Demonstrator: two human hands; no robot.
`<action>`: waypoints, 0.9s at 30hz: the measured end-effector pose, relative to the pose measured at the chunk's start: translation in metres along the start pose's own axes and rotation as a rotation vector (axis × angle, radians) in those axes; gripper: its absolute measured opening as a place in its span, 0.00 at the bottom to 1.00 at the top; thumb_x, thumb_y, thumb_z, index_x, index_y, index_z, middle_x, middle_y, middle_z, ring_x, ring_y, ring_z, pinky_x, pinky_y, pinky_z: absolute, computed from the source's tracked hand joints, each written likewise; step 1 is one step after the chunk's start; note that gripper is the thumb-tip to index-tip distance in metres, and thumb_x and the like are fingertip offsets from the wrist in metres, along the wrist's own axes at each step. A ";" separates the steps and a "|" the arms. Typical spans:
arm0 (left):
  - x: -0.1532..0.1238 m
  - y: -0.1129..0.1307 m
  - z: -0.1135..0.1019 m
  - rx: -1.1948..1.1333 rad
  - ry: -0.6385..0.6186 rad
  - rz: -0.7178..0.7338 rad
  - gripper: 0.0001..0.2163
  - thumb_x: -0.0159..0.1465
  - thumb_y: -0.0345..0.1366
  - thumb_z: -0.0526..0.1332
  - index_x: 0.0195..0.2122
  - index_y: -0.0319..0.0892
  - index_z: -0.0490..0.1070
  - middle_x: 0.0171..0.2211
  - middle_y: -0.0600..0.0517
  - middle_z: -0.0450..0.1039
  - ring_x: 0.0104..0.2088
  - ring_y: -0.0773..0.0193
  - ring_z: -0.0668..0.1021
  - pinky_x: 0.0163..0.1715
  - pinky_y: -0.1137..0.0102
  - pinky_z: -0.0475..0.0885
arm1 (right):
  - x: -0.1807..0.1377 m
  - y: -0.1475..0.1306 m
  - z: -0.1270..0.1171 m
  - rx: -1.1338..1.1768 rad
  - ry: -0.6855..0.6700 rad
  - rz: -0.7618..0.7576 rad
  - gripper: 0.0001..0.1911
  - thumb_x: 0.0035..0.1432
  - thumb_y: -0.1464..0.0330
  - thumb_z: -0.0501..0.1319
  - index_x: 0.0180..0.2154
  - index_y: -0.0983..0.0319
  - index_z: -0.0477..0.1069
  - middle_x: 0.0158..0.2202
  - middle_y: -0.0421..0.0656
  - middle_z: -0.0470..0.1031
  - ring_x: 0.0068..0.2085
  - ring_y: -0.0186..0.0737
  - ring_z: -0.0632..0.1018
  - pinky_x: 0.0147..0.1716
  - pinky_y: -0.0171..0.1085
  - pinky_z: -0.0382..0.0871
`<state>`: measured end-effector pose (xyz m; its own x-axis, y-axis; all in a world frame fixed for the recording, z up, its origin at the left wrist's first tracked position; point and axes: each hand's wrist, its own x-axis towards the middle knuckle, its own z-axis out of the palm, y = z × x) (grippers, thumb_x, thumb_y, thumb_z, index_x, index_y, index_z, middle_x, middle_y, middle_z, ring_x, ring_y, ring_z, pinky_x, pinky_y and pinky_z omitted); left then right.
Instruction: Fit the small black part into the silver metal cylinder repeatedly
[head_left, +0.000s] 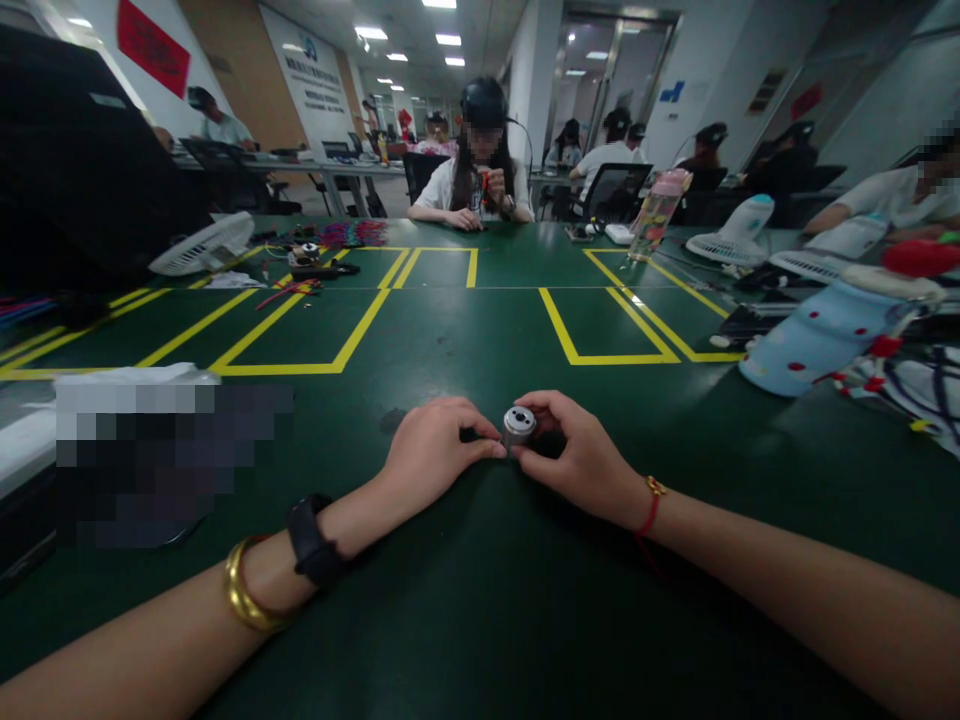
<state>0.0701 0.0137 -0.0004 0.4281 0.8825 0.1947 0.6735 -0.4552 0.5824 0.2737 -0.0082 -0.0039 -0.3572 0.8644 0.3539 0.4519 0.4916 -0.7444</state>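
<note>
A small silver motor (519, 424), a metal cylinder with dark holes in its top face, stands upright on the green table (442, 620). From the left, my left hand (439, 440) pinches its lower side between thumb and fingers. My right hand (574, 450) curls round it from the other side, thumb low and fingertips near the top rim. The motor's far side is hidden.
Yellow tape lines (281, 369) mark the table. A light blue bottle (817, 335) leans at the right, near a clear bottle (656, 215) and white fans (731, 235). Wires and parts (307, 255) lie at the left. Another person (476, 190) sits opposite.
</note>
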 end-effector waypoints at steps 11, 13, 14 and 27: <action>-0.023 -0.025 -0.045 -0.121 0.027 -0.173 0.18 0.60 0.52 0.59 0.43 0.45 0.75 0.39 0.48 0.75 0.36 0.58 0.76 0.36 0.63 0.71 | -0.016 0.034 -0.087 -0.193 0.231 0.249 0.27 0.49 0.58 0.64 0.49 0.61 0.64 0.45 0.48 0.72 0.41 0.39 0.76 0.41 0.42 0.73; -0.030 -0.034 -0.052 -0.139 0.060 -0.248 0.18 0.62 0.51 0.56 0.41 0.44 0.74 0.37 0.49 0.76 0.36 0.57 0.77 0.35 0.64 0.71 | -0.032 0.059 -0.127 -0.351 0.370 0.345 0.29 0.46 0.57 0.65 0.48 0.62 0.65 0.42 0.49 0.73 0.37 0.41 0.76 0.38 0.44 0.72; -0.033 -0.037 -0.054 -0.138 0.078 -0.274 0.17 0.63 0.51 0.55 0.41 0.44 0.74 0.35 0.49 0.76 0.35 0.58 0.77 0.34 0.65 0.70 | -0.042 0.072 -0.145 -0.450 0.424 0.408 0.29 0.45 0.56 0.65 0.47 0.62 0.66 0.40 0.49 0.73 0.36 0.42 0.76 0.37 0.43 0.72; -0.033 -0.040 -0.048 -0.057 0.122 -0.296 0.17 0.64 0.51 0.54 0.36 0.44 0.74 0.32 0.51 0.76 0.33 0.58 0.76 0.30 0.68 0.67 | -0.018 0.017 -0.062 -0.605 -0.010 -0.062 0.19 0.55 0.56 0.59 0.47 0.55 0.70 0.50 0.45 0.69 0.52 0.46 0.68 0.50 0.50 0.61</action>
<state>0.0006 0.0085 0.0077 0.1409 0.9848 0.1016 0.7215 -0.1724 0.6706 0.3380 -0.0088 0.0124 -0.4040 0.8327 0.3786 0.8136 0.5163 -0.2673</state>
